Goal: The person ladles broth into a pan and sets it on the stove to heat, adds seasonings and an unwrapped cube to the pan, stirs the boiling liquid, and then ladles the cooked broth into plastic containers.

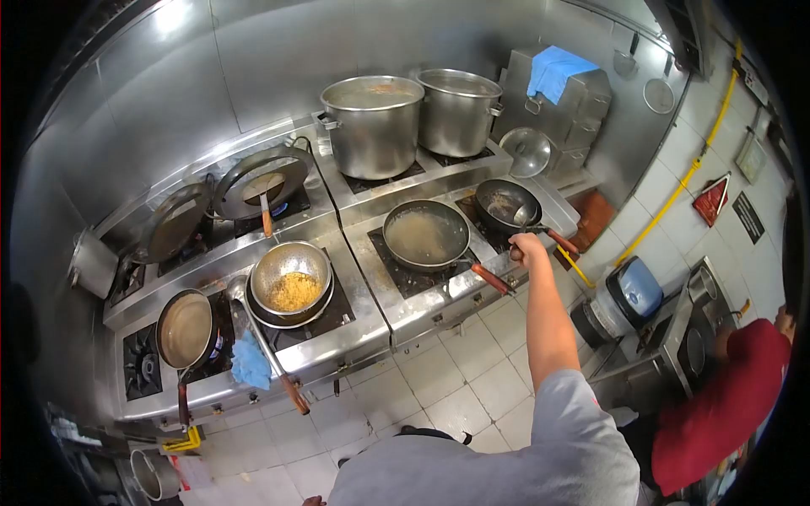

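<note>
My right hand (525,250) is closed around the handle of a ladle. The ladle's metal bowl (524,214) rests inside a small dark pan (498,199) on the right burner. That pan's own red-brown handle (564,241) sticks out just right of my fist. To the left is a larger frying pan (422,232) with a thin cloudy film in it and a wooden-looking handle (492,278). Only a sliver of my left hand (314,501) shows at the bottom edge; its fingers cannot be made out.
Two big stockpots (371,135) stand behind. On the left stove are a metal bowl (287,261) with yellow food, a long-handled ladle (274,358), a blue cloth (250,361) and a light-bottomed pan (186,329). A person in a red shirt (717,405) stands at right.
</note>
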### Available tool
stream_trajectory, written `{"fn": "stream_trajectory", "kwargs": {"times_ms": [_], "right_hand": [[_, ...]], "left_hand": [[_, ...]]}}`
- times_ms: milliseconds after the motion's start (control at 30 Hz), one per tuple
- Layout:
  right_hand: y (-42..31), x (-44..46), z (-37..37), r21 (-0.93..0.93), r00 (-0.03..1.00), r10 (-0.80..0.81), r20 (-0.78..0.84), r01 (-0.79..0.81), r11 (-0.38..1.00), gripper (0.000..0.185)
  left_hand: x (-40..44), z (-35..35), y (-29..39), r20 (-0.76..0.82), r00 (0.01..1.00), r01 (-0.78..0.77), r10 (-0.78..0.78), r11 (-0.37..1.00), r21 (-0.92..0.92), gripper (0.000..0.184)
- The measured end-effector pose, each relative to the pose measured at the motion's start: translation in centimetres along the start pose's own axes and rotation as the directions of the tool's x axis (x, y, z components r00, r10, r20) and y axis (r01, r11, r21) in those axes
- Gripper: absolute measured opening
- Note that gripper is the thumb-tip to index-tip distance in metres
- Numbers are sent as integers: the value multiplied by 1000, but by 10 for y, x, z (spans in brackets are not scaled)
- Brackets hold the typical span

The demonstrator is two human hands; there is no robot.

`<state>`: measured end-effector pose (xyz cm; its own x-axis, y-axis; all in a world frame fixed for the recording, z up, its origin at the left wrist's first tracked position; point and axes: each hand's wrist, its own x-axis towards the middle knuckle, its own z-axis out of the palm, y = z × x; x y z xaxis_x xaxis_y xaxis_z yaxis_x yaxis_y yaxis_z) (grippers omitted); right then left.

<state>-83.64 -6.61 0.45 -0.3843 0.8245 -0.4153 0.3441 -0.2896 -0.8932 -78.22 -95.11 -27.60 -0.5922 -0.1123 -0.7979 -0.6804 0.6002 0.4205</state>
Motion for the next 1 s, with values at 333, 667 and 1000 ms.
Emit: {"fn": "stream_trajectory", "kwargs": {"times_ms": [333,667,1000], "right_hand": [[24,24,-18,345,991,70,113,-105,933,12],[27,66,-49,-218,956,-227,188,266,939,10],[40,72,-73,15,976,34,216,-38,999,15]], "left_hand": [[3,35,26,9,994,-99,105,961,-259,36],[-22,43,7,4,1000,19,-19,982,-185,34],[-23,44,-57,-4,986,154,-167,918,-367,50]]}}
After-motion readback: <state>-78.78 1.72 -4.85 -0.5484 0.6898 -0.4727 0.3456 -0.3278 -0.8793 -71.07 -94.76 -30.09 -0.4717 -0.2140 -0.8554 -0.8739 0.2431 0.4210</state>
